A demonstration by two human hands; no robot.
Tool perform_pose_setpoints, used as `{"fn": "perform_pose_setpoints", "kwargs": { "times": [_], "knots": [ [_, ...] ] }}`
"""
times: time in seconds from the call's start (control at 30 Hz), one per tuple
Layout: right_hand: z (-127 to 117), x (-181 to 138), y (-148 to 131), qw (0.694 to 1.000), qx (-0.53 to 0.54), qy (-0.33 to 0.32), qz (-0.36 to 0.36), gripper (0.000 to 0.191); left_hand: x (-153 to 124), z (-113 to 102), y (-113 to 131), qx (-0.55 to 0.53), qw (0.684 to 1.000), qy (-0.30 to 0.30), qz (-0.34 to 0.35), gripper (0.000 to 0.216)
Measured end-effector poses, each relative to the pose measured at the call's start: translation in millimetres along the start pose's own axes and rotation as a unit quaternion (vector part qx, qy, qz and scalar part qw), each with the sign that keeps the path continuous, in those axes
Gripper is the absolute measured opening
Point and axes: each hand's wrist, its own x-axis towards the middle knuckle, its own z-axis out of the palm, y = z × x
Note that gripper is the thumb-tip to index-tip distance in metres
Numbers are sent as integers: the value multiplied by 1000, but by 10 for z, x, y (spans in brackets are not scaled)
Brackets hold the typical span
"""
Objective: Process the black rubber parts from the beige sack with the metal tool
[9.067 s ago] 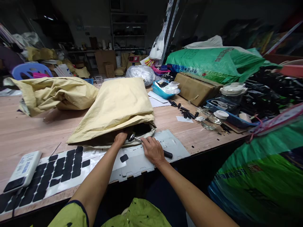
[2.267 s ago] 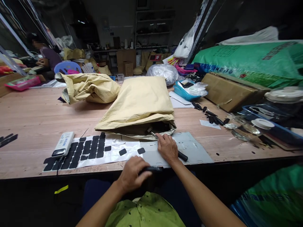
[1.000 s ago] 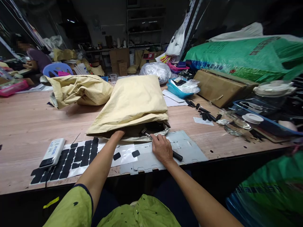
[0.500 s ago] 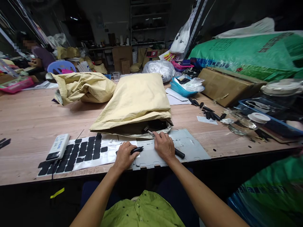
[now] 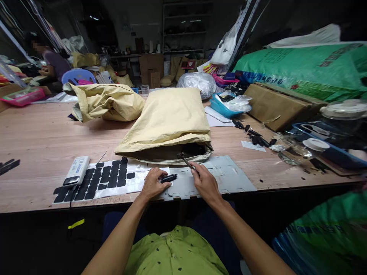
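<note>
My left hand [image 5: 153, 183] rests at the front of the grey board [image 5: 226, 173], its fingers closed on a slim black pointed part [image 5: 169, 178]. To its right, my right hand [image 5: 205, 182] grips a small hammer [image 5: 185, 160] by its steel shaft. The hammer's head points up and away, near the mouth of a large yellow sack [image 5: 174, 114]; its lower end is hidden by the hand. Left of my left hand lies a white sheet with black stickers [image 5: 114, 173], some spots bare. A white power bank [image 5: 77, 172] with a cable sits on that sheet's left part.
A second yellow sack [image 5: 111, 101] lies behind to the left. On the right are several loose black parts [image 5: 254, 135], a cardboard box [image 5: 282, 105], a blue basket [image 5: 226, 107] and a lidded jar [image 5: 345, 114]. A person [image 5: 53, 63] sits at the far left.
My right hand has turned and lifted the hammer, so its head stands higher and its black handle no longer shows. My left hand keeps hold of the black part. The view has shifted slightly.
</note>
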Motion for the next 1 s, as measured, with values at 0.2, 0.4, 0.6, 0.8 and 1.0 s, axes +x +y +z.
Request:
{"fn": "perform_pose_setpoints", "kwargs": {
  "times": [0.2, 0.4, 0.6, 0.8, 1.0],
  "knots": [
    [-25, -492, -292, 989, 144, -32, 11, 40, -4, 19, -30, -12, 1000, 11, -7, 15],
    [75, -637, -440, 985, 153, -74, -3, 41, 21, 47, -45, 7, 999, -4, -32, 13],
    [120, -709, -480, 991, 100, -77, -41, 44, 25, 44, -29, 20, 999, -15, -39, 10],
    [126, -727, -452, 994, 56, -83, -47, 44, 8, 54, -35, 9, 999, -3, -35, 8],
    [76, -745, -426, 996, 66, -54, -31, 44, 6, 87, -82, 11, 1000, 14, -25, 13]
  ]
}}
